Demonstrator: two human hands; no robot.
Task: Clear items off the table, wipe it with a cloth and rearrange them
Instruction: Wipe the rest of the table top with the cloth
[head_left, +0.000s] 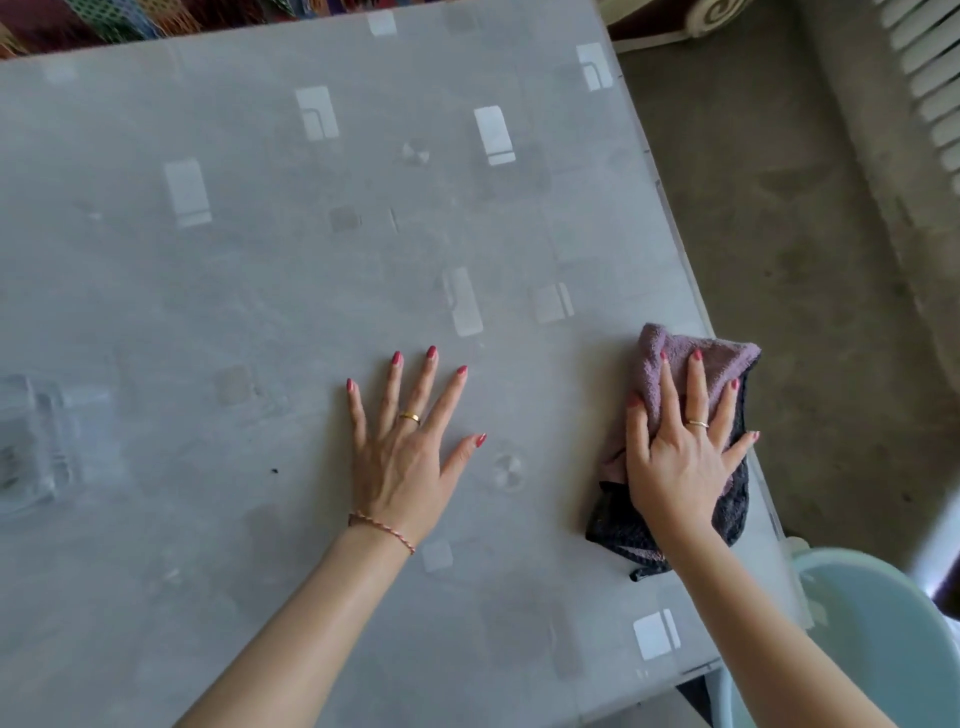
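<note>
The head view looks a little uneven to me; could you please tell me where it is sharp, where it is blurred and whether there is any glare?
Head view: the left hand and right hand on the cloth are fairly sharp; a clear thing at the left edge is smeared; the table shows soft, even daylight with pale sheen, no hard shadows; its edges bow from the wide lens.

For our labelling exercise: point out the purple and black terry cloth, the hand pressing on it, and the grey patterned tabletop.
purple and black terry cloth (727, 358), head view, on its purple far end.
right hand (685, 457), head view, on the back of the hand.
grey patterned tabletop (260, 270), head view, on a bare part.
</note>
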